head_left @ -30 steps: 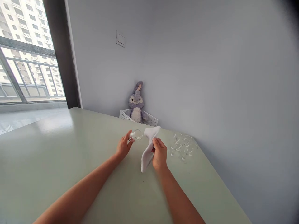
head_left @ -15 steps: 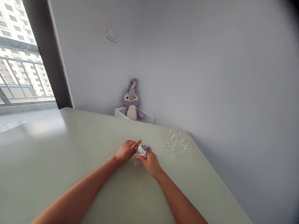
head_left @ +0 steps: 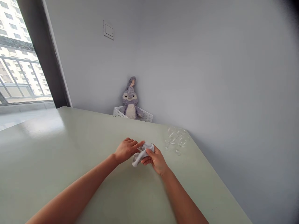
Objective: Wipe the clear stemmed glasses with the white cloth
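A light grey cloth (head_left: 139, 156) is bunched between my two hands, above the pale green table (head_left: 98, 186). My right hand (head_left: 157, 159) pinches it between thumb and fingers, and one end of the cloth hangs down to the left. Against the cloth's left side, my left hand (head_left: 127, 150) has its fingers bent, with the index finger reaching over the upper edge. What the left fingers hold, if anything, is hidden by the hand and the cloth.
Several clear glasses (head_left: 177, 140) stand close together near the table's right edge. Behind the far edge, a grey plush rabbit (head_left: 130, 104) sits in a white perforated basket (head_left: 147, 117). Grey walls meet in the corner, and a window is at the left.
My right hand has shifted slightly right and turned, with more fingers showing below the cloth. The cloth is now more folded over and covers what showed inside it. The view has moved slightly.
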